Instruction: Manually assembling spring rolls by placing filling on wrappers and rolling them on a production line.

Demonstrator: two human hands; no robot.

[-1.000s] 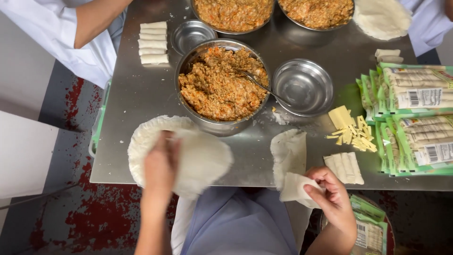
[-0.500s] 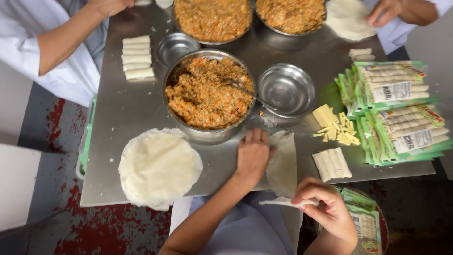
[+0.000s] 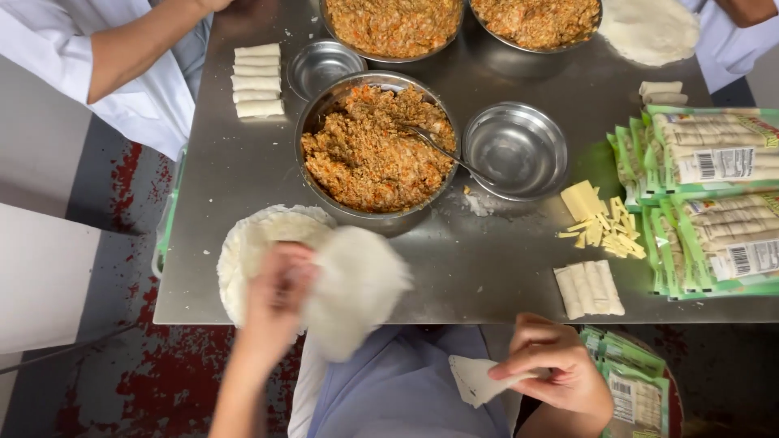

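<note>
Steel tabletop [image 3: 243, 186] fills my view. My left hand [image 3: 280, 296], blurred, sits at seven o'clock with its fingers closed on a round white wrapper [image 3: 357, 288], lifting it off the stack of wrappers [image 3: 251, 247] at the table's near edge. My right hand [image 3: 560, 369], at five o'clock below the table edge, pinches a folded wrapper piece [image 3: 479, 380] between thumb and fingers. The big bowl of orange filling [image 3: 373, 146] stands at twelve o'clock from the stack, a spoon [image 3: 442, 150] resting in it.
</note>
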